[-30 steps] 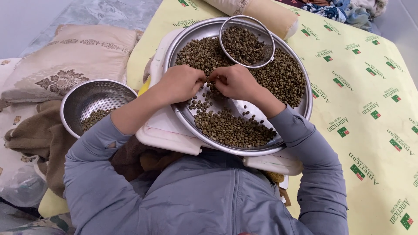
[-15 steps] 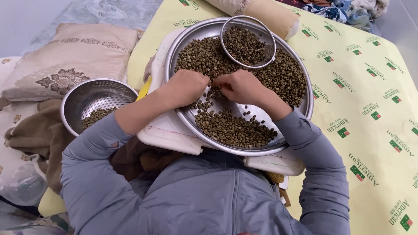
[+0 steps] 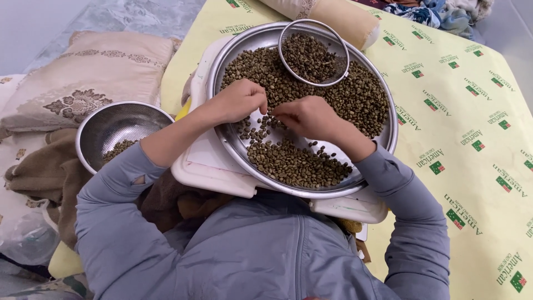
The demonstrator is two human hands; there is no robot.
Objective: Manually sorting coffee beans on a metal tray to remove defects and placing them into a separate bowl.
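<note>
Both hands meet mid-tray: left hand (image 3: 240, 101) and right hand (image 3: 304, 115) pinch green coffee beans (image 3: 294, 164); pick singly, sieve (image 3: 313, 53) at twelve o'clock.

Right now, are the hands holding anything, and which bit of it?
Both the left hand and right hand have fingertips down among the greenish beans on the metal tray. Whether any bean is pinched cannot be told.

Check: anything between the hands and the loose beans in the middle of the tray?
Nothing visible. The left hand and right hand both rest fingertips-down among the green coffee beans on the round metal tray. The small sieve lies at the tray's far edge, beyond the hands.
</note>
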